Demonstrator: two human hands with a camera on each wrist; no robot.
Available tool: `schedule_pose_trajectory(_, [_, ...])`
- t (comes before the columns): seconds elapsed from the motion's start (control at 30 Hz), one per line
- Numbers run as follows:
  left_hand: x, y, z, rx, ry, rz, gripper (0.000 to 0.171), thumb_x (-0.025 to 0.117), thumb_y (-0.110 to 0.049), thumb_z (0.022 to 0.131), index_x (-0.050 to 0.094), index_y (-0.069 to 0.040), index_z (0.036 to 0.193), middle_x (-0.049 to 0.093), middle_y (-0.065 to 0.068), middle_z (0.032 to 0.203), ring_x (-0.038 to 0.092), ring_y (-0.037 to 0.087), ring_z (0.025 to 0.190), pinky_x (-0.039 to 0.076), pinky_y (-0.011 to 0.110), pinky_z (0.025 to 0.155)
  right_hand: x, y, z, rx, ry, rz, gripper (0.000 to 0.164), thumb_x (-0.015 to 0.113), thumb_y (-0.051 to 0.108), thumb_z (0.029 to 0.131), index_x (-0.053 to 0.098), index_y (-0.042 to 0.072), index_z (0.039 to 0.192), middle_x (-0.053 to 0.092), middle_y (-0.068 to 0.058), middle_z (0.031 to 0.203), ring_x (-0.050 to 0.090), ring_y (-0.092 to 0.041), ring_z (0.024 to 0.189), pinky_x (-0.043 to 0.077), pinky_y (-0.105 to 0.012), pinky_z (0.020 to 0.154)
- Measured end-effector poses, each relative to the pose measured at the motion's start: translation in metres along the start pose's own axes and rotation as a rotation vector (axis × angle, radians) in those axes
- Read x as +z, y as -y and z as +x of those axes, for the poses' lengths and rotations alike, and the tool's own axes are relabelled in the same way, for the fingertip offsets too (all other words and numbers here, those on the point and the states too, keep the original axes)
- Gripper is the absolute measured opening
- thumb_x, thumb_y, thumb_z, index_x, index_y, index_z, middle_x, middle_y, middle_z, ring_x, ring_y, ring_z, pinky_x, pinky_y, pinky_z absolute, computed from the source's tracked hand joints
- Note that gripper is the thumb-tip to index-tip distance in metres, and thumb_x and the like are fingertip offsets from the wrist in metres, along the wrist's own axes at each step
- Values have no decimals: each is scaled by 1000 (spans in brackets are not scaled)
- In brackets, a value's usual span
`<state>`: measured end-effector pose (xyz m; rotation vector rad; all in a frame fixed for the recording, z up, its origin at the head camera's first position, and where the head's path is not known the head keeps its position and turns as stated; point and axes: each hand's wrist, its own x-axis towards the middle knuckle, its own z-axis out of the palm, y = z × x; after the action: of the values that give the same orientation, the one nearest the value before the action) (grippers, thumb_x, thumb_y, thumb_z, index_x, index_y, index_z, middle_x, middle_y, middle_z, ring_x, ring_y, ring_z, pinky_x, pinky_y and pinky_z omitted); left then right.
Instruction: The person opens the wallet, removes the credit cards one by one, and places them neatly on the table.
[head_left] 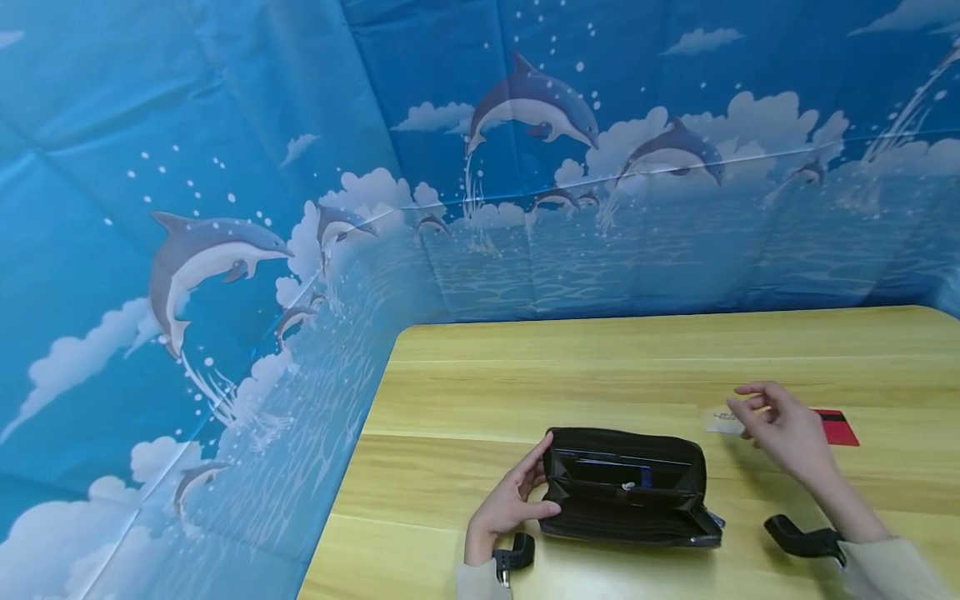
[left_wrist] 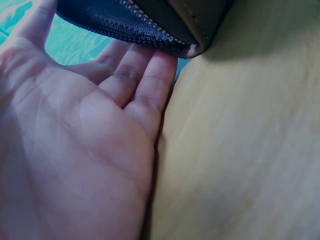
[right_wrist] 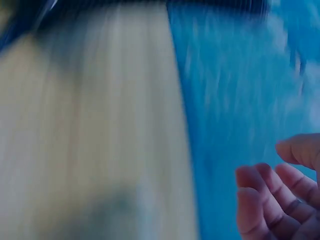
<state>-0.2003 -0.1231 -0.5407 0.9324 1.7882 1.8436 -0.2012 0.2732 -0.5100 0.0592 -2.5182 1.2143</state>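
Note:
A black zip-around wallet (head_left: 611,523) stands unzipped and spread on the table, its compartments facing up. A blue-edged card (head_left: 646,477) shows inside it. My left hand (head_left: 510,504) holds the wallet's left end, thumb on the near side and fingers at the far side. In the left wrist view, the fingers touch beneath the zipper edge (left_wrist: 125,30). My right hand (head_left: 787,433) is to the right of the wallet, fingers loosely bent with nothing between them. It partly covers a whitish card (head_left: 720,421) and a red card with a dark stripe (head_left: 842,430).
The wooden table (head_left: 450,383) runs back to a blue dolphin-printed sheet (head_left: 487,275), which also hangs along the left side. Black camera mounts are on the left wrist (head_left: 516,552) and right wrist (head_left: 802,537). A zipper pull (head_left: 705,540) lies at the wallet's near right corner.

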Motion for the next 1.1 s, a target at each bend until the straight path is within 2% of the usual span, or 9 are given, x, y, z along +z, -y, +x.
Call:
schedule_pose_trajectory(0.1, [0,0,0,-2,-2,-2,85,64,7,86,12,-5,152,11,12,156,36,23,129,27,42,108,16,34,5,-115,76,30,22,63,17,93,61,2,108,65,-12,85,60,-12,55,46,-26,44])
schedule_pose_trajectory(0.23, [0,0,1,0,-2,0,85,64,9,86,11,-4,152,13,13,156,37,25,128,27,42,108,33,70,10,-298,100,-21,6,70,14,87,65,14,91,64,6,76,55,-3,56,45,-24,46])
schedule_pose_trajectory(0.33, [0,0,1,-1,-3,0,86,64,9,85,11,-5,152,15,14,155,39,25,127,27,43,108,42,89,13,-409,97,-70,13,75,13,81,65,20,83,59,15,72,51,1,57,43,-22,47])
schedule_pose_trajectory(0.43, [1,-1,0,-2,-4,-4,86,64,9,85,11,-4,152,15,15,155,39,25,127,27,43,108,50,103,13,-469,195,-73,15,76,16,81,64,24,82,55,19,71,48,2,57,42,-21,47])
schedule_pose_trajectory(0.6, [1,-2,0,-8,1,-8,86,63,11,85,10,-4,152,17,15,154,39,26,127,27,44,108,63,114,8,-487,464,-110,9,73,23,85,64,25,82,48,22,64,43,3,52,39,-20,47])
schedule_pose_trajectory(0.7, [1,-1,0,-12,5,-7,87,63,10,85,10,-5,152,19,15,154,40,26,126,27,45,108,68,116,5,-480,550,-157,8,72,23,86,66,24,82,45,21,60,41,4,50,39,-21,48])
schedule_pose_trajectory(0.97, [-5,24,-1,15,5,-14,89,65,8,84,11,-7,153,22,16,153,40,28,126,28,43,108,76,109,1,-448,565,-211,7,70,18,86,73,17,80,55,20,64,42,5,50,38,-22,47])
schedule_pose_trajectory(1.1, [-6,31,-1,32,5,-15,88,68,0,86,12,-12,153,25,14,152,40,27,126,28,40,108,78,105,1,-433,562,-200,5,72,16,84,72,15,79,54,20,62,42,4,49,39,-22,47])
